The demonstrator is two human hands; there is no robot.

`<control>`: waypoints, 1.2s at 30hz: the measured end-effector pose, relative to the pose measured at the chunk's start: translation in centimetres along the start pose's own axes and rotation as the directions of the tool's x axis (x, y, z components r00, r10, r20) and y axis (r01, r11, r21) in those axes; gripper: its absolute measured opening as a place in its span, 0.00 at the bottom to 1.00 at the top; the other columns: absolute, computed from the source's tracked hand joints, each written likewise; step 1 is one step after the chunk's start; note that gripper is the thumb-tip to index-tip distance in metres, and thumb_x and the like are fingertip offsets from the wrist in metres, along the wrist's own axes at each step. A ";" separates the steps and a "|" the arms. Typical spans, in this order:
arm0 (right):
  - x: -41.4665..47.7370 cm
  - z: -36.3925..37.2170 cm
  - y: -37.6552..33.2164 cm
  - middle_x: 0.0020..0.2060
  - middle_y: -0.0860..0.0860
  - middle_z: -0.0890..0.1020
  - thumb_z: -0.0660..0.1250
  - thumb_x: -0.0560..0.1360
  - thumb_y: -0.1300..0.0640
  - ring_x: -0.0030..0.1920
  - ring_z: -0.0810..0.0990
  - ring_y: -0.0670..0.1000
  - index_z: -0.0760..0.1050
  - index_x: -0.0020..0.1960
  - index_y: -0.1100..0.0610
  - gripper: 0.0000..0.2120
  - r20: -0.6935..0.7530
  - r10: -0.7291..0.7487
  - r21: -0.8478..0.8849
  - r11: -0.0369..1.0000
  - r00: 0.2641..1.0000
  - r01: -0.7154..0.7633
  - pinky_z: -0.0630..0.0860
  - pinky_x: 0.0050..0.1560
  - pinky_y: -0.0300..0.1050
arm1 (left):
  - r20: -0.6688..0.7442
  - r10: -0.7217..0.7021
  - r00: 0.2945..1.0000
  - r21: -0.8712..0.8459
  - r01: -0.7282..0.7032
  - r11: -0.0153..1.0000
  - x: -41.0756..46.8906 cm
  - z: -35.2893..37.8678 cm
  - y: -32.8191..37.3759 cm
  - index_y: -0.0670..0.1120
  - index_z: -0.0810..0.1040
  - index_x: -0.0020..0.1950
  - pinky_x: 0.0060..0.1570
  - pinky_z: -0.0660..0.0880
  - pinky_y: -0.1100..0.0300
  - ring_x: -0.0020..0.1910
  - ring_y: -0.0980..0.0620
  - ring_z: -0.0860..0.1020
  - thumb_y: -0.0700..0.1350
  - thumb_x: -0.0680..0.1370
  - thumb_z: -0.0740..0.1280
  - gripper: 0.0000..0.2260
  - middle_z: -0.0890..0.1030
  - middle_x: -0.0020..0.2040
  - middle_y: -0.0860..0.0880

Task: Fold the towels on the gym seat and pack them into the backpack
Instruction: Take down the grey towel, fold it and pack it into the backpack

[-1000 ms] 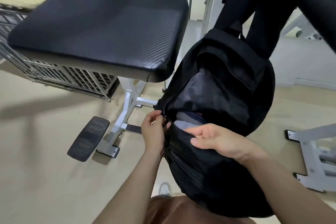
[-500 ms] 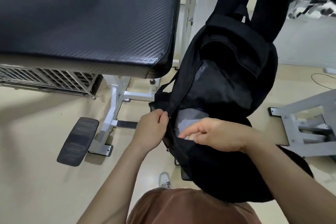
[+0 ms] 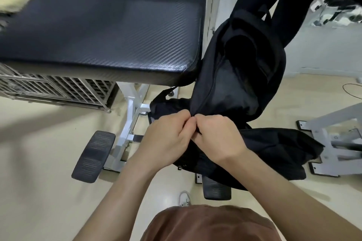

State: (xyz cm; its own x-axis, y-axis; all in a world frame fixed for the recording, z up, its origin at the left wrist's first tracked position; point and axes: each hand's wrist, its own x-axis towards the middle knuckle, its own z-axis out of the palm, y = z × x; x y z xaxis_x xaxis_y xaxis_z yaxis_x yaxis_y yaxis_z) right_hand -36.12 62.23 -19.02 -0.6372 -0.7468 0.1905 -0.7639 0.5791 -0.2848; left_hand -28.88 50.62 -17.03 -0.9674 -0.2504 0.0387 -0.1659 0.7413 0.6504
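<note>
Floor: I see pale beige floor (image 3: 39,182) across the lower left and the right edge of the frame.
Gym seat: the black padded gym seat (image 3: 101,31) fills the upper left, its top textured and flat.
Backpack: the black backpack (image 3: 244,76) hangs from straps at upper right, just beside the seat's right corner. Its lower part sags toward centre right.
Rack: a metal wire rack (image 3: 58,88) sits under the seat at the left edge.
Frame: a white frame (image 3: 133,115) runs down from the seat to a black ribbed foot pad (image 3: 94,154) at lower left.
Left hand: my view has the left hand (image 3: 168,139) at centre, fingers curled, pinching the backpack's fabric beside the zip line.
Right hand: the right hand (image 3: 217,137) is knuckles up, touching the left at the fingertips and pinching the same seam.
Shoe: a white shoe (image 3: 185,198) shows at bottom centre.
</note>
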 end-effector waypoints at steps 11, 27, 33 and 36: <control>-0.6 -1.3 -0.4 0.34 0.54 0.81 0.60 0.78 0.51 0.37 0.80 0.60 0.76 0.41 0.55 0.12 0.060 -0.016 0.094 0.995 0.998 0.010 0.76 0.38 0.51 | -0.112 0.123 0.986 -0.120 -0.136 0.983 -0.4 3.7 -4.6 0.48 0.79 0.48 0.44 0.71 0.63 0.43 0.61 0.73 0.46 0.71 0.66 0.08 0.79 0.44 0.57; -2.6 -5.8 3.5 0.35 0.47 0.78 0.61 0.76 0.48 0.31 0.76 0.52 0.78 0.38 0.53 0.13 -0.202 0.092 -0.131 0.984 0.975 -0.120 0.70 0.32 0.42 | -0.234 0.113 0.966 0.133 -0.083 0.988 0.2 2.6 -3.6 0.47 0.75 0.39 0.32 0.69 0.58 0.33 0.51 0.74 0.40 0.70 0.74 0.08 0.74 0.33 0.55; -1.4 -4.3 0.2 0.33 0.50 0.75 0.60 0.79 0.52 0.32 0.76 0.57 0.70 0.40 0.56 0.12 -0.150 0.107 -0.045 0.992 0.983 -0.115 0.67 0.32 0.46 | -0.352 0.064 0.934 0.044 -0.052 0.998 0.2 2.1 -2.6 0.50 0.71 0.41 0.38 0.68 0.56 0.38 0.52 0.71 0.38 0.69 0.70 0.10 0.73 0.38 0.56; -0.9 -4.2 -0.9 0.32 0.52 0.78 0.62 0.75 0.55 0.30 0.77 0.56 0.74 0.38 0.57 0.08 -0.199 0.068 0.006 0.998 0.978 -0.068 0.70 0.31 0.46 | -0.384 0.254 0.888 0.039 -0.259 0.965 -0.1 3.0 -0.8 0.45 0.75 0.54 0.49 0.70 0.61 0.49 0.52 0.73 0.39 0.72 0.68 0.11 0.76 0.50 0.51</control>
State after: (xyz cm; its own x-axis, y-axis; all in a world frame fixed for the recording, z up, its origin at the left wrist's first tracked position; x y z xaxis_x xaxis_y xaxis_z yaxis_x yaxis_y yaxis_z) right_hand -35.26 63.80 -14.98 -0.6953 -0.6257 0.3537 -0.7180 0.6269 -0.3025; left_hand -29.18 51.93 -19.79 -0.8271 -0.2736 0.4909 0.0829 0.8045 0.5881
